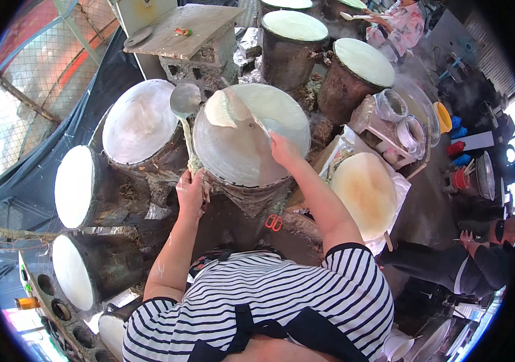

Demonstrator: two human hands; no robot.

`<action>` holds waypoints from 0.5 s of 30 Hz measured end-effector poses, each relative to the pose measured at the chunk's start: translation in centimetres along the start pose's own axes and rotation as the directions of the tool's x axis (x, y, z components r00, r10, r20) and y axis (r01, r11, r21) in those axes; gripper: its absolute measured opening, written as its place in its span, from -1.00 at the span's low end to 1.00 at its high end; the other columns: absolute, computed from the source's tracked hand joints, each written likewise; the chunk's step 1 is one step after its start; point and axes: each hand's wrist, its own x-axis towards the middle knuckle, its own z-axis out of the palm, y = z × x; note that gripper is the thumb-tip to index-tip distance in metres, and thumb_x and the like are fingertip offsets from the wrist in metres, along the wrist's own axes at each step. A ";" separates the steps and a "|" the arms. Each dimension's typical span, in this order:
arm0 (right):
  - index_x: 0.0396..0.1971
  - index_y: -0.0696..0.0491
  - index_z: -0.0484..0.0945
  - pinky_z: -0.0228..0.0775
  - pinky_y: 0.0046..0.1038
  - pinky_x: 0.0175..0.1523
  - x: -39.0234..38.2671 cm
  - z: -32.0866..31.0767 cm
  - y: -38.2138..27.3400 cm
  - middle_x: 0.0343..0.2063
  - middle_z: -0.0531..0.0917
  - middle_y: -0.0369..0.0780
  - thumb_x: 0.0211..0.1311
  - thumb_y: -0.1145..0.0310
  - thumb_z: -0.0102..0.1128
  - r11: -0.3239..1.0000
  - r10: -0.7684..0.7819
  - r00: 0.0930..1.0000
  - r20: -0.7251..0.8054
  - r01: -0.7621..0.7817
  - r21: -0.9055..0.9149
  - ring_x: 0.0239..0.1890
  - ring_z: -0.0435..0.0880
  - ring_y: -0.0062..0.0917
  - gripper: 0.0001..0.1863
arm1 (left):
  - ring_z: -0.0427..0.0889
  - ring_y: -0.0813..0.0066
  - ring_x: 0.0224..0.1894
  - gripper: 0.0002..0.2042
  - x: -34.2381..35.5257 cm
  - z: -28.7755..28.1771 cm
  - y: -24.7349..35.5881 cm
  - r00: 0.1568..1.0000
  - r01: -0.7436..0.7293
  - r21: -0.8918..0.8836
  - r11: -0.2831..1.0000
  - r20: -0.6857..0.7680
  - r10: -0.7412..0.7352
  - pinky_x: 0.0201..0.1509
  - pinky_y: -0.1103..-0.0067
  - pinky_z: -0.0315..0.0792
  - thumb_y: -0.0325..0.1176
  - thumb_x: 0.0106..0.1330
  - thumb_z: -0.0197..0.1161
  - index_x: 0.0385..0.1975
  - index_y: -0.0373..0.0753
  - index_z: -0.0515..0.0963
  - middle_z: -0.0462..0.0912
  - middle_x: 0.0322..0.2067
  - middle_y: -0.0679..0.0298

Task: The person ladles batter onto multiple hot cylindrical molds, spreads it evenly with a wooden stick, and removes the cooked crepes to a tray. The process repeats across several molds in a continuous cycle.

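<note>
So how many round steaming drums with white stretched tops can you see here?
At least 9: centre one under the right hand, one left of it, three down the left, four behind; more may be hidden.

An Open-Air Cooking Yard for Thin Flatbreads

We are looking at an outdoor food workshop: soot-blackened drum stoves [286, 57] stand in a cluster, each topped with a round white-coated griddle [251, 136]. A stack of pale finished sheets [366, 193] lies beside them (on a cloth). Wire fencing [46, 66], tarpaulin and concrete blocks [200, 63] surround everything.
</note>
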 end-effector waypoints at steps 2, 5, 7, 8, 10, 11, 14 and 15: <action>-0.05 -0.06 0.48 0.39 -0.20 -0.24 -0.4 -0.3 0.0 -0.38 0.58 0.01 0.16 0.36 -0.11 0.996 -0.065 0.995 0.070 0.061 0.063 -0.32 0.55 -0.07 -0.65 | 0.31 0.65 -0.80 -0.89 -0.1 -0.4 0.3 1.000 0.008 0.012 1.000 -0.022 -0.008 -0.84 0.70 0.21 -0.37 0.23 0.12 -0.39 -0.26 0.41 0.32 -0.71 0.41; -0.06 -0.11 0.50 0.39 -0.18 -0.18 -3.4 -1.9 0.3 -0.33 0.58 -0.02 0.16 0.34 -0.09 0.980 -0.096 0.974 0.203 0.057 0.191 -0.25 0.53 -0.06 -0.66 | 0.31 0.65 -0.79 -0.90 -0.1 -1.3 0.4 0.999 0.015 -0.001 1.000 -0.043 -0.015 -0.84 0.70 0.21 -0.37 0.24 0.11 -0.41 -0.25 0.40 0.32 -0.70 0.40; -0.05 -0.15 0.49 0.39 -0.19 -0.18 -4.2 -2.6 1.9 -0.31 0.58 -0.01 0.16 0.33 -0.10 0.974 -0.043 0.967 0.251 -0.016 0.227 -0.25 0.53 -0.06 -0.66 | 0.31 0.66 -0.79 -0.90 -0.4 -1.4 1.0 0.997 0.040 0.010 0.999 -0.071 -0.039 -0.85 0.70 0.20 -0.37 0.24 0.10 -0.42 -0.24 0.39 0.32 -0.69 0.41; -0.04 -0.17 0.49 0.38 -0.19 -0.18 -3.4 -2.9 1.7 -0.31 0.58 -0.01 0.17 0.33 -0.10 0.981 0.010 0.967 0.256 -0.059 0.186 -0.25 0.54 -0.07 -0.65 | 0.31 0.66 -0.79 -0.90 -0.4 -1.5 0.9 0.996 0.044 0.017 0.999 -0.084 -0.042 -0.85 0.70 0.20 -0.37 0.25 0.10 -0.42 -0.24 0.39 0.32 -0.69 0.41; -0.02 -0.20 0.48 0.37 -0.19 -0.18 -0.2 -3.3 0.9 -0.29 0.57 -0.01 0.18 0.32 -0.12 0.982 0.111 0.958 0.263 -0.146 0.117 -0.25 0.54 -0.09 -0.64 | 0.30 0.67 -0.79 -0.90 -0.2 -1.7 0.8 0.997 0.035 0.012 0.999 -0.075 -0.034 -0.85 0.70 0.20 -0.36 0.26 0.09 -0.43 -0.24 0.40 0.32 -0.69 0.42; -0.02 -0.20 0.48 0.37 -0.20 -0.19 1.3 -2.9 1.2 -0.29 0.58 -0.01 0.18 0.32 -0.12 0.988 0.077 0.971 0.224 -0.105 0.114 -0.25 0.54 -0.08 -0.64 | 0.29 0.68 -0.80 -0.90 0.0 -1.5 1.0 0.996 0.040 0.003 0.999 -0.084 -0.039 -0.85 0.70 0.18 -0.37 0.25 0.09 -0.44 -0.24 0.40 0.31 -0.71 0.43; -0.01 -0.17 0.47 0.37 -0.24 -0.23 3.2 -2.2 1.4 -0.33 0.58 -0.02 0.17 0.30 -0.12 0.991 -0.040 0.973 0.229 0.010 0.130 -0.30 0.55 -0.11 -0.63 | 0.26 0.70 -0.83 -0.91 0.2 -1.2 1.7 0.993 0.042 0.000 0.999 -0.114 -0.042 -0.84 0.71 0.15 -0.40 0.25 0.10 -0.45 -0.25 0.39 0.30 -0.73 0.45; -0.01 -0.14 0.47 0.36 -0.26 -0.25 2.6 -3.7 0.5 -0.36 0.59 -0.03 0.17 0.30 -0.12 0.987 -0.091 0.945 0.314 0.043 0.156 -0.34 0.56 -0.14 -0.63 | 0.26 0.70 -0.83 -0.91 0.2 -1.5 1.8 0.991 0.040 0.012 0.999 -0.128 -0.038 -0.84 0.71 0.15 -0.40 0.25 0.10 -0.46 -0.24 0.38 0.30 -0.73 0.45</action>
